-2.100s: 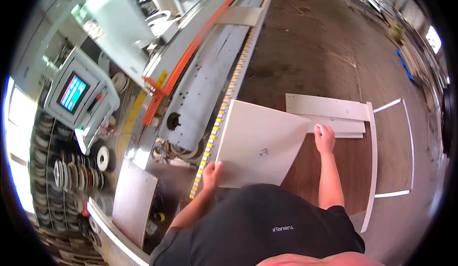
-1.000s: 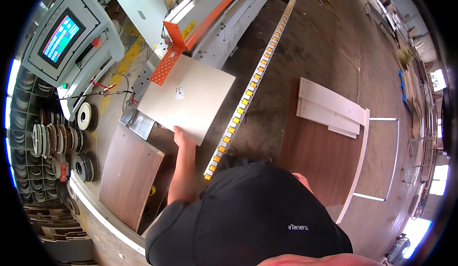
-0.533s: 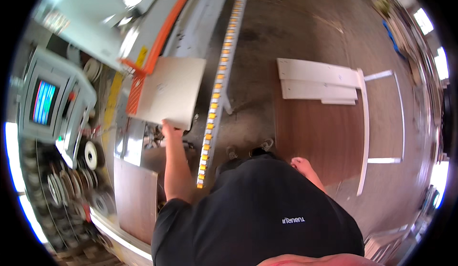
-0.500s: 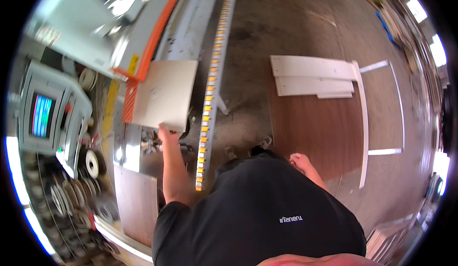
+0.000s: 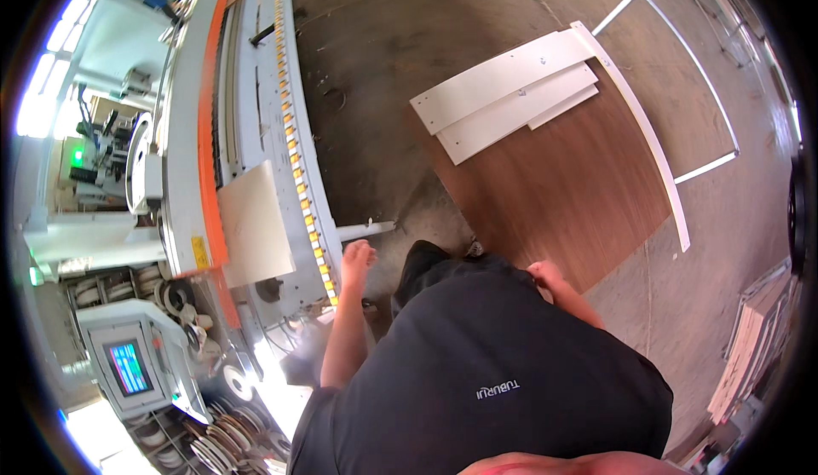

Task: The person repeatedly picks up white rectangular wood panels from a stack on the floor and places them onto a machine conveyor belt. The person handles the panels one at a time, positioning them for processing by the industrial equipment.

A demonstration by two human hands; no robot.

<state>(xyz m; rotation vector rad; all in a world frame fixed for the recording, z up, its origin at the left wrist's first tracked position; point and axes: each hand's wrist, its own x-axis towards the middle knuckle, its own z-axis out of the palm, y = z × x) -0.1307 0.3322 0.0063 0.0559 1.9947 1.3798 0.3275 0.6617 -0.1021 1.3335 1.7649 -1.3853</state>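
Note:
My left hand point(image 5: 359, 259) hangs beside the yellow-and-white roller strip point(image 5: 304, 190) of a long machine, fingers loosely curled and nothing visible in them. It is apart from the pale rectangular board point(image 5: 256, 228), which lies on the machine bed against the orange guard point(image 5: 210, 143). Close to my body, my right hand point(image 5: 547, 276) is closed in a loose fist by the near edge of a large brown wood-grain board point(image 5: 554, 185). Nothing shows in that fist. Several narrow white panels point(image 5: 503, 79) rest on the far end of the brown board.
A long white strip point(image 5: 641, 117) borders the brown board's right side, with a white metal frame point(image 5: 711, 66) beyond. At the lower left stand a control panel with a lit screen point(image 5: 128, 367) and several edging rolls point(image 5: 234, 437). Stacked boards point(image 5: 750, 347) stand at right.
My left hand has let go of the pale board and moved right, away from it. The view has turned and shifted, so machine and boards appear tilted. My right hand remains near my body.

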